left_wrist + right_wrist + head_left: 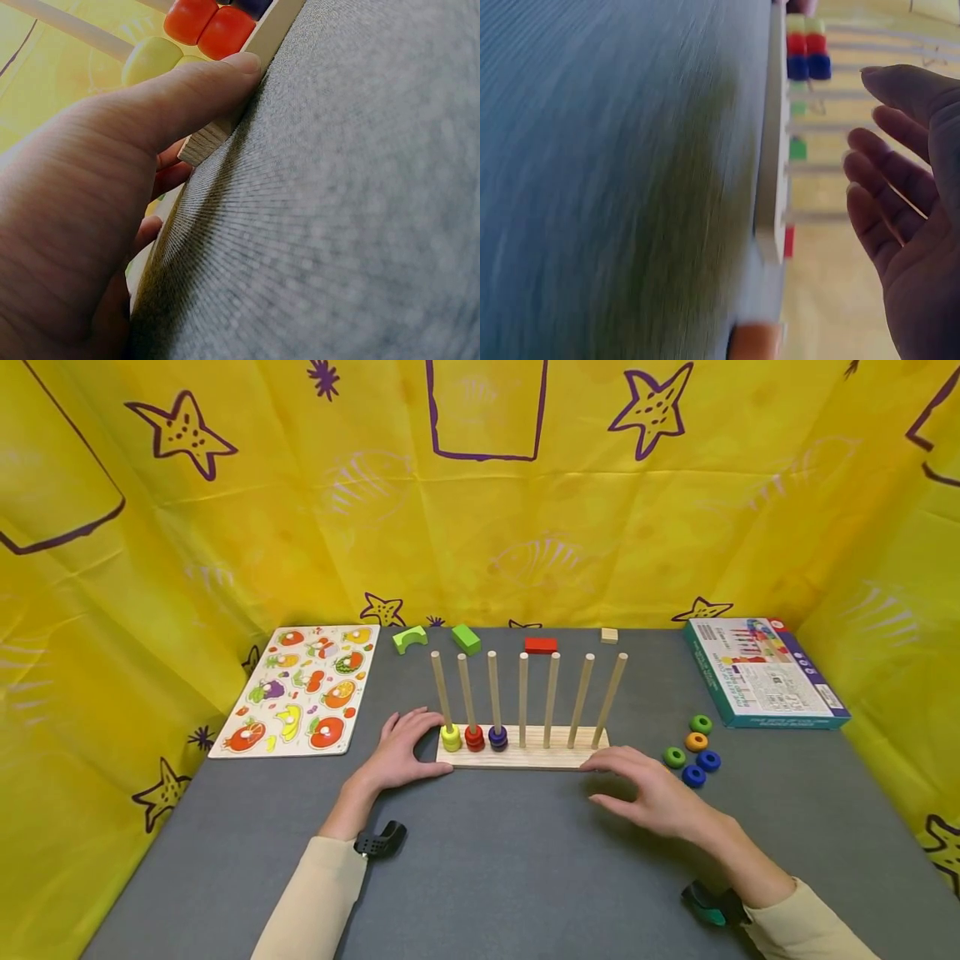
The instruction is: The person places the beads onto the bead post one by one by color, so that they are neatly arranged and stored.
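Observation:
A wooden peg stand (525, 760) with several upright pegs stands mid-table. Yellow rings (451, 738), red rings (474, 739) and dark blue rings (498, 739) are stacked on its three leftmost pegs. My left hand (401, 752) grips the left end of its base, with the thumb (202, 94) against the front edge and the fingers behind, partly hidden. By the right end is my right hand (652, 789). In the right wrist view its fingers (889, 176) are loosely bent, apart from the stand, and hold nothing.
Loose green, orange and blue rings (696, 742) lie right of the stand, beside my right hand. A flat box (765, 672) is at the back right, a fruit picture board (300, 689) at the left. Green blocks (466, 639), a red block (541, 646) and a pale block (609, 636) line the back.

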Demonstrator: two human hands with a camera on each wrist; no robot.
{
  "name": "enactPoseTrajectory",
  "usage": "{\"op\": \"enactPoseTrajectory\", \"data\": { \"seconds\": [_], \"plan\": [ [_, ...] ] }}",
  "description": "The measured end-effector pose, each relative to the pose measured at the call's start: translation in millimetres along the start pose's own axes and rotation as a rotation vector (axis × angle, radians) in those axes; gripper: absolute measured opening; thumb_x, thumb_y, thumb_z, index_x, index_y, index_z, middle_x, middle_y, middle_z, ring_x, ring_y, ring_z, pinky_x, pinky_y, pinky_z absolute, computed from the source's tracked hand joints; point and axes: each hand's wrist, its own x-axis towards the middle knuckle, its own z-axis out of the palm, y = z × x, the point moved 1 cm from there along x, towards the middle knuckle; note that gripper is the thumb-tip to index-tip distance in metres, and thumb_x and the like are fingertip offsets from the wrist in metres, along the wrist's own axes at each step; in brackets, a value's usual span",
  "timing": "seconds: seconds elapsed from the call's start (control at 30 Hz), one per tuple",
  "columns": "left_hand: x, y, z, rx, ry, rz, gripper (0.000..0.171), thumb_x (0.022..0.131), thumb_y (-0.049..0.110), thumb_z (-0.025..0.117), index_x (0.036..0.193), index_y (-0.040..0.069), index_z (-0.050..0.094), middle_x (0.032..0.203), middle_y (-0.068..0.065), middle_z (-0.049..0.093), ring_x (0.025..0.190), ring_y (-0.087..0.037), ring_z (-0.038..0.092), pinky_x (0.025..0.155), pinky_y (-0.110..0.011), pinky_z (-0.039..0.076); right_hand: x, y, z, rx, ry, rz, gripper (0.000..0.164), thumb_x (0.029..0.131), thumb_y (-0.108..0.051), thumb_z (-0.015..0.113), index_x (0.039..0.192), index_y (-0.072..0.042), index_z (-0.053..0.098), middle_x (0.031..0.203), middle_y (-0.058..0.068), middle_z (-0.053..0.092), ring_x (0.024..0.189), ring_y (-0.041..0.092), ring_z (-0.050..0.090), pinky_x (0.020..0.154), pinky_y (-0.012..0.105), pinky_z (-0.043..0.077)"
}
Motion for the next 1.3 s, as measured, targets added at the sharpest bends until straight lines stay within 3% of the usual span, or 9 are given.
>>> {"op": "enactPoseTrajectory", "data": {
  "seconds": [0.17, 0.3, 0.47, 0.77, 1.1, 1.3],
  "plan": [
    [0.7, -0.3, 0.2, -0.004, 0.000, 0.003, 0.075, 0.078, 0.045, 0.082, 0.139, 0.010, 0.057, 0.145, -0.011, 0.053, 0.146, -0.034, 0.029, 0.115, -0.063, 0.004, -12.5, 13.6, -19.3, -0.072, 0.023, 0.083, 0.042, 0.080, -0.008, 0.086, 0.119, -0.010, 0.069, 0.115, -0.002, 0.067, 0.101, 0.020, 0.064, 0.084, 0.035, 0.055],
    [0.7, -1.3, 1.2, -0.006, -0.008, -0.005, 0.074, 0.079, 0.046, 0.082, 0.139, 0.010, 0.057, 0.145, -0.011, 0.053, 0.146, -0.034, 0.029, 0.115, -0.062, 0.003, -19.0, 27.3, -33.5, -0.110, 0.077, 0.074, 0.044, 0.077, -0.001, 0.086, 0.117, -0.009, 0.069, 0.111, 0.003, 0.068, 0.097, 0.021, 0.063, 0.085, 0.023, 0.050],
    [2.4, -0.8, 1.8, -0.007, -0.013, -0.005, 0.073, 0.079, 0.046, 0.082, 0.138, 0.011, 0.057, 0.145, -0.011, 0.053, 0.146, -0.034, 0.029, 0.115, -0.063, 0.003, -27.7, 43.1, -49.9, -0.162, 0.108, 0.109, 0.044, 0.077, 0.001, 0.085, 0.118, -0.007, 0.069, 0.112, 0.006, 0.068, 0.094, 0.024, 0.064, 0.081, 0.025, 0.051],
    [0.5, -0.1, 1.4, -0.008, -0.005, -0.004, 0.074, 0.079, 0.045, 0.082, 0.138, 0.009, 0.057, 0.144, -0.011, 0.053, 0.146, -0.034, 0.029, 0.115, -0.063, 0.003, -38.4, 65.9, -60.0, -0.144, 0.040, 0.237, 0.042, 0.084, -0.001, 0.081, 0.123, -0.003, 0.066, 0.116, 0.009, 0.067, 0.097, 0.023, 0.062, 0.082, 0.031, 0.053],
    [0.5, 0.4, 1.4, -0.006, -0.005, -0.008, 0.075, 0.079, 0.046, 0.082, 0.139, 0.009, 0.056, 0.146, -0.012, 0.052, 0.146, -0.034, 0.029, 0.115, -0.063, 0.003, -36.9, 73.5, -61.4, -0.203, -0.064, 0.292, 0.033, 0.086, -0.004, 0.080, 0.117, -0.002, 0.070, 0.111, 0.009, 0.069, 0.099, 0.027, 0.061, 0.086, 0.052, 0.050],
    [0.3, 0.6, 0.0, -0.006, 0.005, 0.005, 0.074, 0.078, 0.044, 0.083, 0.138, 0.008, 0.058, 0.144, -0.013, 0.054, 0.145, -0.035, 0.030, 0.114, -0.064, 0.005, -33.3, 77.3, -62.2, -0.229, -0.136, 0.327, 0.027, 0.086, -0.008, 0.080, 0.111, -0.002, 0.072, 0.107, 0.010, 0.068, 0.098, 0.029, 0.061, 0.087, 0.054, 0.049]
  ]
}}
